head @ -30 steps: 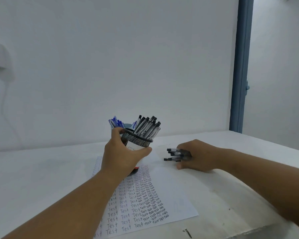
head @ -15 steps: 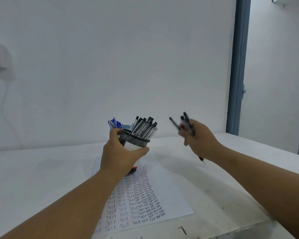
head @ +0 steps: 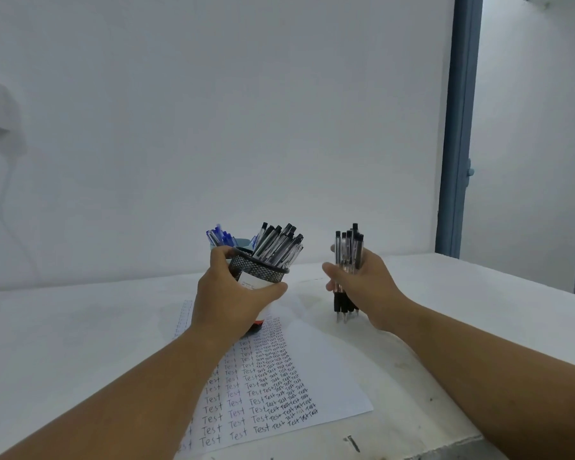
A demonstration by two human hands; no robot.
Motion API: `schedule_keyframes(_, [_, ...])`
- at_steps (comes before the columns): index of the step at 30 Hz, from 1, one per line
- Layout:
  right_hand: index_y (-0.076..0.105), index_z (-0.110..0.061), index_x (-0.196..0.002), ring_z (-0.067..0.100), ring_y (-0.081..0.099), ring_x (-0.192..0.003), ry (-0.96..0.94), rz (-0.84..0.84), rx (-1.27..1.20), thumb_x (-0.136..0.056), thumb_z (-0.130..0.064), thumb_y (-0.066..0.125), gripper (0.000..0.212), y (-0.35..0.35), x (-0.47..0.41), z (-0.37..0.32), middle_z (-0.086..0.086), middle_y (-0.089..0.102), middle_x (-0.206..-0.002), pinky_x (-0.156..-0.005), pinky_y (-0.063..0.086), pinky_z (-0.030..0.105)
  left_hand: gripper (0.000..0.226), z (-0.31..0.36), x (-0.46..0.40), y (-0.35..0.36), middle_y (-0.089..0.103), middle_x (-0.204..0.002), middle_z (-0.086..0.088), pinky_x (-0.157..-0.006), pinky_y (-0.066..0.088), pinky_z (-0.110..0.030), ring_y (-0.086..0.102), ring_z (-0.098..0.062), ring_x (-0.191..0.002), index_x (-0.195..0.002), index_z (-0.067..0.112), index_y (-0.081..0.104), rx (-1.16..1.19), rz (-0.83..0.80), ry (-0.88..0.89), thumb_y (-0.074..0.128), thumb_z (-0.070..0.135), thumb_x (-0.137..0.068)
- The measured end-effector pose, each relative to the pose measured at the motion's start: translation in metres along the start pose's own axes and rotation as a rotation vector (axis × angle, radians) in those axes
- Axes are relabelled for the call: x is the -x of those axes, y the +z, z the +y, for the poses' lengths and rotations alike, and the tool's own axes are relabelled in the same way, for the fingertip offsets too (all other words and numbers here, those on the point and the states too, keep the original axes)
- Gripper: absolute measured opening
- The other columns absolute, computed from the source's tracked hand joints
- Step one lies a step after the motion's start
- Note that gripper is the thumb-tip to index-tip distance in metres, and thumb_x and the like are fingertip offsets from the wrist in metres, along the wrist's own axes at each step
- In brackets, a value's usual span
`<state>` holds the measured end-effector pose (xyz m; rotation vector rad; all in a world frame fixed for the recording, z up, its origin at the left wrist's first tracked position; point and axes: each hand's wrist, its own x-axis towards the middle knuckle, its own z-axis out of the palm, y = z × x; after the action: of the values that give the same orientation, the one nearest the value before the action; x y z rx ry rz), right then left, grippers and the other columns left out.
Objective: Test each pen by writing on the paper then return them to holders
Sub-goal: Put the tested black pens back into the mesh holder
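Because the left hand (head: 233, 293) wraps round the mesh holder (head: 259, 272), most of the holder's wall and its foot are hidden, and only the rim, a strip of black mesh and a white label show between thumb and fingers; a red patch peeks out under the hand, but what it belongs to cannot be told. A second holder (head: 241, 242) behind it is almost wholly covered, with just a pale rim and blue pens (head: 218, 236) above the fingertips. The left fingers curl round the far side, thumb on the near side, and the holder leans right with black pens (head: 278, 245) fanning out of it. The right hand (head: 367, 287), palm toward the left, grips a bundle (head: 347, 260) of black pens upright, fingers curled behind and thumb in front; their tips point down, close over the table (head: 478, 310), whether touching it is unclear. The paper (head: 329, 376), covered in rows of "Test", lies under both forearms, its left part hidden by the left arm. A small dark screw (head: 353, 443) lies near the table's front edge.
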<state>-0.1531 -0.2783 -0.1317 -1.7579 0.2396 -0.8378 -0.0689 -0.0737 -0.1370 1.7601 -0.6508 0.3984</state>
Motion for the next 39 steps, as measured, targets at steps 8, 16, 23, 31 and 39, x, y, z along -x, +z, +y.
schedule_keyframes(8, [0.048, -0.013, -0.108, 0.031, 0.068, -0.06, 0.008, 0.029, -0.184, -0.093, -0.008, 0.068, 0.026, 0.003, -0.002, -0.002, 0.014, 0.065, -0.085, -0.066, 0.056, 0.046, 0.08, -0.001, 0.0, 0.001, 0.063, -0.096, 0.016, -0.063, 0.049, -0.015, 0.063, 0.001, -0.083, -0.12, 0.034, 0.041, -0.012, 0.002, 0.004, 0.094, 0.041, -0.06])
schedule_keyframes(16, [0.057, -0.006, -0.102, 0.025, 0.063, -0.053, -0.027, 0.128, -0.285, -0.098, -0.014, 0.065, 0.012, 0.011, 0.001, -0.017, 0.011, 0.062, -0.077, -0.056, 0.056, 0.035, 0.082, -0.003, 0.0, 0.002, 0.061, -0.103, 0.02, -0.079, 0.047, -0.019, 0.059, 0.005, -0.096, -0.121, 0.035, 0.044, -0.018, -0.028, 0.031, 0.095, 0.042, -0.058])
schedule_keyframes(23, [0.054, -0.011, -0.099, 0.019, 0.054, -0.049, -0.198, 0.262, -0.717, -0.098, -0.019, 0.065, 0.014, 0.027, -0.001, -0.118, 0.003, 0.054, -0.064, -0.057, 0.055, 0.035, 0.083, -0.003, 0.001, 0.009, 0.062, -0.108, 0.021, -0.09, 0.051, -0.029, 0.06, 0.0, -0.103, -0.123, 0.037, 0.048, -0.039, -0.05, 0.044, 0.093, 0.047, -0.054])
schedule_keyframes(31, [0.051, -0.023, -0.093, 0.016, 0.065, -0.05, -0.254, 0.194, -0.321, -0.099, -0.025, 0.061, 0.012, 0.096, -0.006, -0.125, 0.006, 0.06, -0.082, -0.063, 0.058, 0.036, 0.081, 0.006, 0.004, 0.013, 0.065, -0.097, 0.023, -0.093, 0.054, -0.043, 0.065, -0.005, -0.093, -0.114, 0.048, 0.041, -0.169, -0.005, 0.058, 0.082, 0.067, -0.047])
schedule_keyframes(39, [0.048, -0.017, -0.113, 0.021, 0.064, -0.075, -0.327, 0.351, 0.121, -0.093, -0.025, 0.058, 0.024, 0.101, -0.015, -0.105, -0.004, 0.06, -0.081, -0.069, 0.057, 0.039, 0.073, 0.004, 0.002, 0.015, 0.064, -0.095, 0.021, -0.095, 0.049, -0.047, 0.063, -0.008, -0.094, -0.109, 0.044, 0.042, -0.226, 0.043, 0.05, 0.082, 0.064, -0.052])
